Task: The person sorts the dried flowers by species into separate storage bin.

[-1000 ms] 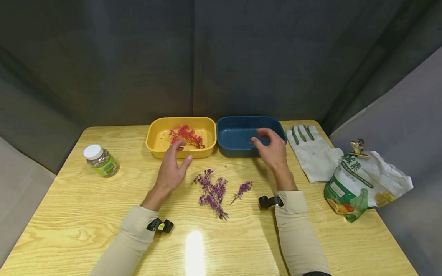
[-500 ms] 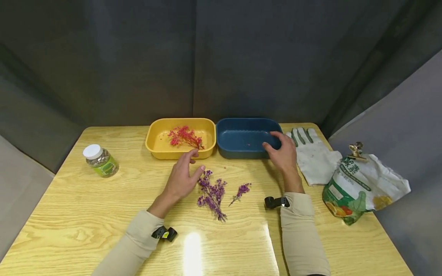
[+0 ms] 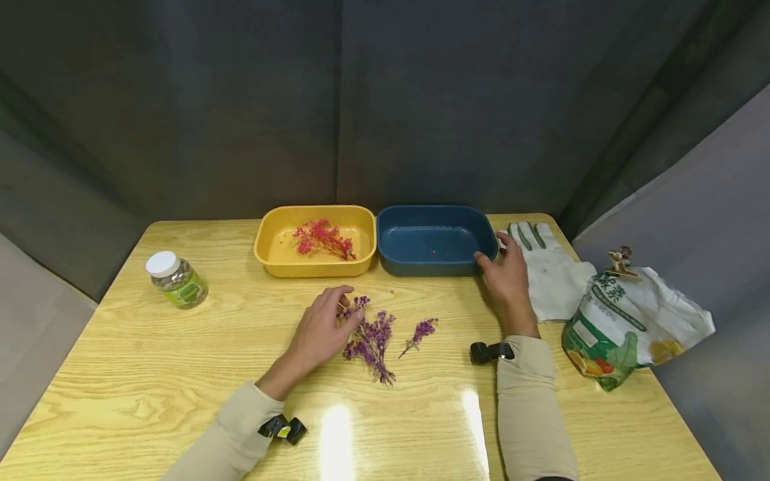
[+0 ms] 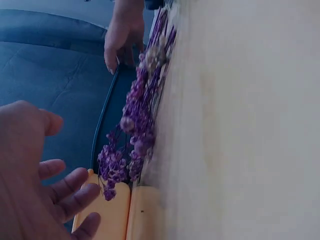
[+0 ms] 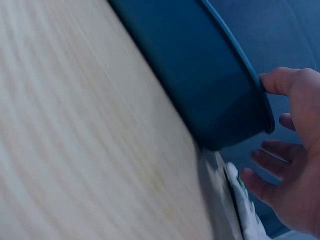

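Note:
In the head view my left hand [image 3: 321, 329] hovers at the left edge of a purple dried flower bunch [image 3: 374, 344], thumb and fingers apart. The left wrist view shows that hand's fingers [image 4: 70, 190] spread with nothing between them, beside the blossoms [image 4: 132, 132]. My right hand [image 3: 506, 279] is at the right end of a blue plastic box [image 3: 442, 268]. In the right wrist view the thumb [image 5: 280, 81] is at the box's rim, while the other fingers sit outside, apart from its wall. A smaller purple sprig [image 3: 421, 331] lies right of the bunch.
A yellow box [image 3: 313, 268] holding red dried flowers [image 3: 325, 239] adjoins the blue one. White work gloves [image 3: 550, 280] and a clipped fertilizer bag [image 3: 631, 327] lie at right. A white-lidded jar [image 3: 177, 280] stands at left. A dark curtain [image 3: 337, 100] hangs behind the table.
My right hand has moved right from above the blue box to its right end. The left hand has moved from the yellow box's front toward the purple bunch.

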The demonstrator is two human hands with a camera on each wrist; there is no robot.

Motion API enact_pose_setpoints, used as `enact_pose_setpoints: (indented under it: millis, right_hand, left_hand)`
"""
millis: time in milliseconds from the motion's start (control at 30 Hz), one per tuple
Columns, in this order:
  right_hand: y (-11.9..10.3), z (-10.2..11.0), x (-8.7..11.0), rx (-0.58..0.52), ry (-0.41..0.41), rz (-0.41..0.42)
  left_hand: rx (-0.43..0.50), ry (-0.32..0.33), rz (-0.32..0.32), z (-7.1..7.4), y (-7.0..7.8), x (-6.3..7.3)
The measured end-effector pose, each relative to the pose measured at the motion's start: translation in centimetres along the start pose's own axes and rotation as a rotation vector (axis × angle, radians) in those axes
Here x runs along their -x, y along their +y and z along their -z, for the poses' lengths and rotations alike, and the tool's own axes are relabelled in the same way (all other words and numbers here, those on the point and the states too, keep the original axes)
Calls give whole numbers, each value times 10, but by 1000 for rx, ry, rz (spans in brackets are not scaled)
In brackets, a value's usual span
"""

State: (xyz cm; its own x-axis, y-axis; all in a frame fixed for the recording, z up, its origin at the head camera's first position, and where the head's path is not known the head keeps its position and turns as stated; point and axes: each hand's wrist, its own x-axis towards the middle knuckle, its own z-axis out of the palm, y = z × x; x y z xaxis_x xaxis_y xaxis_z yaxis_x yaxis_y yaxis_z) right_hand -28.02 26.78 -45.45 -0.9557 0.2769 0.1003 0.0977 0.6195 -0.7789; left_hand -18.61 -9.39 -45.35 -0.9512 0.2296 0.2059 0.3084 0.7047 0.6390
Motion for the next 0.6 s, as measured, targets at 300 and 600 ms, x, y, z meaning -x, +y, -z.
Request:
enact_pose_setpoints:
  millis: [300,600]
  right_hand:
    - [13,1,-1,-94,-96,-94]
    - [12,0,1,-115,-103,-111]
  left_hand:
    - [-63,-36,97,-2,6,16]
    - [-175,-58,85,-8,10,25]
